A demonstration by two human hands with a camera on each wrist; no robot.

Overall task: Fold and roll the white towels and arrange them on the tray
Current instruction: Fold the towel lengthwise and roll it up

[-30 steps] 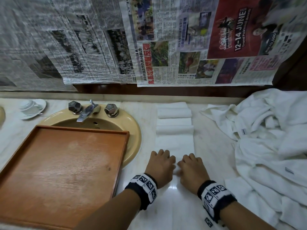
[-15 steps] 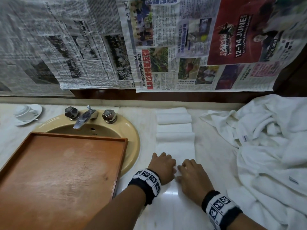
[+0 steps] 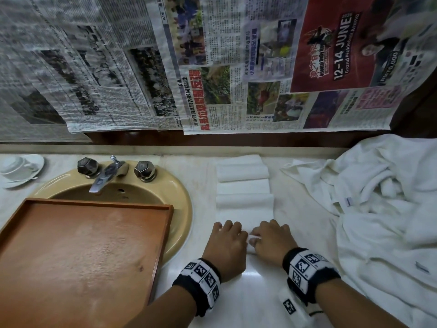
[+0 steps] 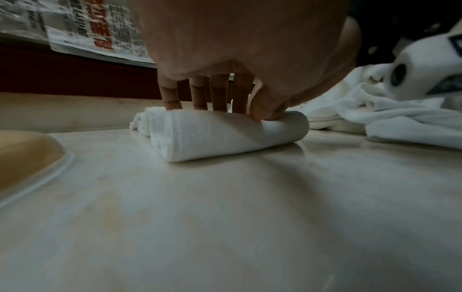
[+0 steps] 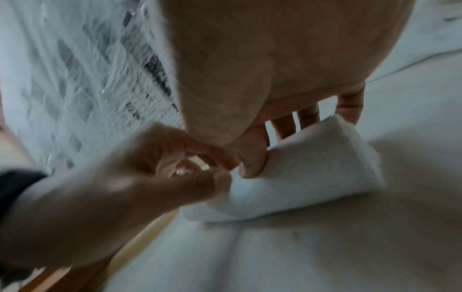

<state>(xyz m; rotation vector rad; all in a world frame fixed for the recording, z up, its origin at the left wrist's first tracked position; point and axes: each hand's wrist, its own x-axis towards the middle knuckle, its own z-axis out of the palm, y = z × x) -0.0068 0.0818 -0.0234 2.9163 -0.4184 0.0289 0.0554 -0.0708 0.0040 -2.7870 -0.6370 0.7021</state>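
Here, line by line:

Left hand: the left hand [image 3: 225,248] lies palm-down on the counter [image 4: 225,217], fingers [image 4: 197,92] curled over the far side of the towel roll [image 4: 225,136] and thumb pressed on its near side — it grips the roll.

Right hand: the right hand [image 3: 272,242] sits just beside the left one, thumbs almost touching; its fingers [image 5: 307,114] hook over the roll's back edge and the thumb digs into the front, so it too clasps the towel.

Towel being rolled: a short white cylinder under both palms, resting on the counter; its unrolled strip [image 3: 244,214] stretches away from the fingertips.

Finished rolls: two rolled white towels [image 3: 243,185] lie beyond the fingertips, one behind the other, along that strip.

Tray: the wooden tray [image 3: 78,256] rests to the left of the left hand, partly over the sink [image 3: 182,204], well apart from the roll — nothing lies in it.

Towel heap: a crumpled pile of white towels [image 3: 378,209] spreads to the right of the right hand.

Behind the hands: a faucet [image 3: 106,174] with two knobs, a cup and saucer [image 3: 20,169] far left, and newspaper sheets [image 3: 212,67] hanging on the wall.
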